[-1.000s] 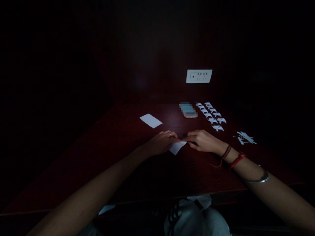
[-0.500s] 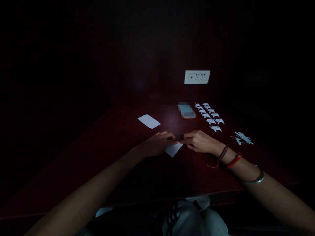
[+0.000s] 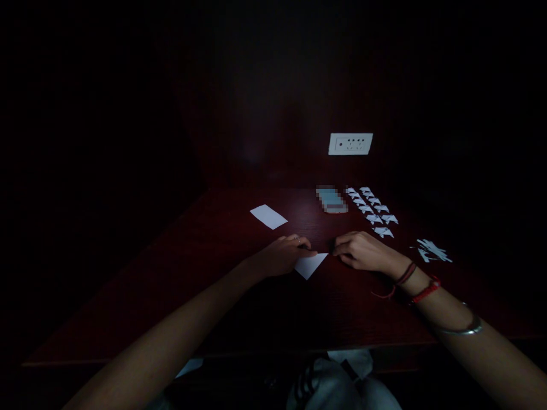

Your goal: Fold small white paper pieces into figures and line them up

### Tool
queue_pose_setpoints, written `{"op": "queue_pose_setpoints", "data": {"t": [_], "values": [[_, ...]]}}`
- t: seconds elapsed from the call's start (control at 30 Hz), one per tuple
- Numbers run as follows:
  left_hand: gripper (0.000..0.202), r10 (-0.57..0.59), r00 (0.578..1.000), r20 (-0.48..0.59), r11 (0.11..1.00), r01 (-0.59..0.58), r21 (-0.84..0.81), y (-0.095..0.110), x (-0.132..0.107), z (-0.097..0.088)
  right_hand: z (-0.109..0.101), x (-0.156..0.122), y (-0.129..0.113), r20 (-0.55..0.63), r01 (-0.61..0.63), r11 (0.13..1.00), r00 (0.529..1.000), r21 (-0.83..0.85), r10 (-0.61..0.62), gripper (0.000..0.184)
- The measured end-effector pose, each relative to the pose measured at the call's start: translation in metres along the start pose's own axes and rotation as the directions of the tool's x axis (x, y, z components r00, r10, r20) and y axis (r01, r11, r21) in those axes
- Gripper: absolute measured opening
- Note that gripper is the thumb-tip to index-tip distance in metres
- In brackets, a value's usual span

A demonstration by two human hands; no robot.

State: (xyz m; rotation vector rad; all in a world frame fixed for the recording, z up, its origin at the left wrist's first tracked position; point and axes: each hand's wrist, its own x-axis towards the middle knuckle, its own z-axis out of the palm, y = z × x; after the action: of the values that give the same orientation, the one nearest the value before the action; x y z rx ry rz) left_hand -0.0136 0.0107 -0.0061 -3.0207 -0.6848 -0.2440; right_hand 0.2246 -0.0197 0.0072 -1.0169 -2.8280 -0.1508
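A white piece of paper folded into a triangle (image 3: 311,266) lies on the dark red table, its point towards me. My left hand (image 3: 285,256), with a ring on one finger, holds the paper at its left side, the thumb lying along the straight far edge. Just right of the paper's right corner, my right hand (image 3: 359,250) rests with fingers curled in, slightly apart from the paper. Nothing shows between those fingers, though their tips are in shadow.
Farther back on the table (image 3: 205,307) lies a flat white sheet (image 3: 269,217). A pixelated phone-like object (image 3: 331,199) is behind my hands. Several small folded paper pieces (image 3: 374,219) stand in rows at the right, near a pile of paper strips (image 3: 432,250). A white socket (image 3: 350,144) is on the wall.
My right hand has come off the folded paper's edge and moved right. My left hand stays on the paper. The whole view has shifted slightly.
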Motion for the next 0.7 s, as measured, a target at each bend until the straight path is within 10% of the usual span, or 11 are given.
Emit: {"op": "queue_pose_setpoints", "data": {"t": [0.23,0.7], "values": [[0.028,-0.043,0.995,-0.085,0.997,0.037,-0.066,0.008,0.001,0.003,0.008,0.013,-0.008,-0.146,-0.106,0.963,0.979,0.246,0.145,0.023],[0.017,-0.131,0.982,-0.135,0.914,0.067,-0.400,0.008,0.010,0.005,0.018,0.027,-0.016,-0.083,-0.210,0.856,0.956,0.473,0.280,0.004]]}}
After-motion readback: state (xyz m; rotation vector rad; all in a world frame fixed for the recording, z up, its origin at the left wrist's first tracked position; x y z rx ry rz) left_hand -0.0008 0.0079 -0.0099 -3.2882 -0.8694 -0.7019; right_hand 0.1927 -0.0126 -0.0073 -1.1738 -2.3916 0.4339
